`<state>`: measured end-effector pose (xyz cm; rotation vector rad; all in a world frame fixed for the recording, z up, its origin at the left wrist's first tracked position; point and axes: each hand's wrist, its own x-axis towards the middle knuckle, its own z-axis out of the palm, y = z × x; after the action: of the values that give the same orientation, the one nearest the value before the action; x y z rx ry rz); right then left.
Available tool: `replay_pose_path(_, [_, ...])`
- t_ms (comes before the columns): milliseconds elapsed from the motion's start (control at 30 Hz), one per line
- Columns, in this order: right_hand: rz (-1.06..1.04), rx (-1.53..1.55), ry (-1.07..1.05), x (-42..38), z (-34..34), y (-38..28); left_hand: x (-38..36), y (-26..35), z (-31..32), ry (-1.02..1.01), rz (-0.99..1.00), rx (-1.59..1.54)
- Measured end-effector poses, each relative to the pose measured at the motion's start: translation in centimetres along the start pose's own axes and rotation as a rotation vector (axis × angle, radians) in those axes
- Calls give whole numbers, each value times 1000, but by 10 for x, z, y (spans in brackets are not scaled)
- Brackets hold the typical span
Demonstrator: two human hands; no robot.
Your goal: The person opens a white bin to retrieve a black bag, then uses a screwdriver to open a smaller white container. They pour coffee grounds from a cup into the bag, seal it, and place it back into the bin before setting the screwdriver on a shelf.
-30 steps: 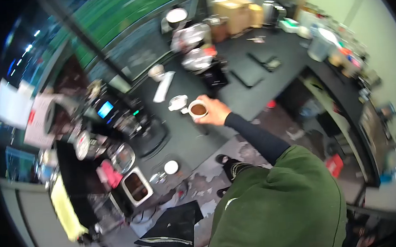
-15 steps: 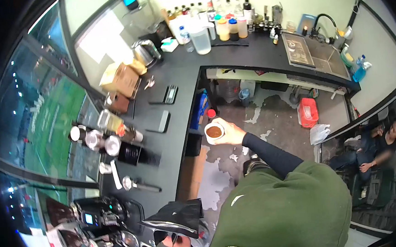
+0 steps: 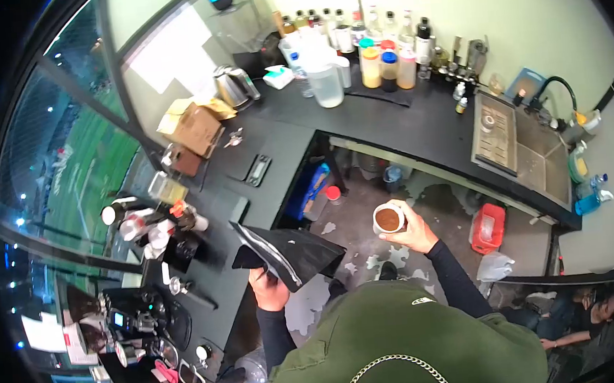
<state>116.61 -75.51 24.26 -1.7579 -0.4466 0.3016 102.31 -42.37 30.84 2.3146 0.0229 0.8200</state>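
We've got a white cup (image 3: 389, 219) with brown contents in our right hand (image 3: 415, 232); left of it, our left hand (image 3: 268, 291) grips a black pouch (image 3: 301, 254).

Sweatshirt (image 3: 403, 341) dark green; pouch (image 3: 293, 253) black; basket (image 3: 488, 228) red

Inside of black pouch (image 3: 303, 254) hidden

A kettle (image 3: 232, 88) stands near a cardboard box (image 3: 195, 129) on the black counter (image 3: 284, 115).
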Motion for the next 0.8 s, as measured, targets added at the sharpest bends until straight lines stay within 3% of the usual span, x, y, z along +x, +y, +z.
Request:
replay_pose_path(67, [25, 37, 48, -2, -20, 2, 23, 2, 31, -94, -4, -104])
replay_pose_path(100, [46, 36, 77, -4, -30, 2, 29, -18, 57, -75, -134, -292])
replay_pose_path(167, [73, -61, 147, -6, -49, 2, 71, -7, 81, -243, -59, -233])
replay_pose_path(200, [106, -52, 199, -8, -56, 5, 85, -8, 99, -316, -192, -429])
replay_pose_path(300, [100, -51, 324, -9, -74, 16, 132, -8, 144, -367, -42, -442])
replay_pose_path(367, [122, 4, 362, -2, -86, 21, 172, 3, 171, -347, 206, -335])
replay_pose_path(600, [59, -14, 485, 77, -132, -1, 289, 3, 259, -407, 263, -549])
replay_pose_path(700, [40, -97, 550, 118, -146, -15, 335, 3, 287, -537, 323, -591])
replay_pose_path(733, [39, -87, 580, 130, -149, -24, 352, 7, 295, -554, 436, -629])
replay_pose_path(800, [39, -185, 613, 145, -157, -22, 373, -11, 327, -778, 470, -592])
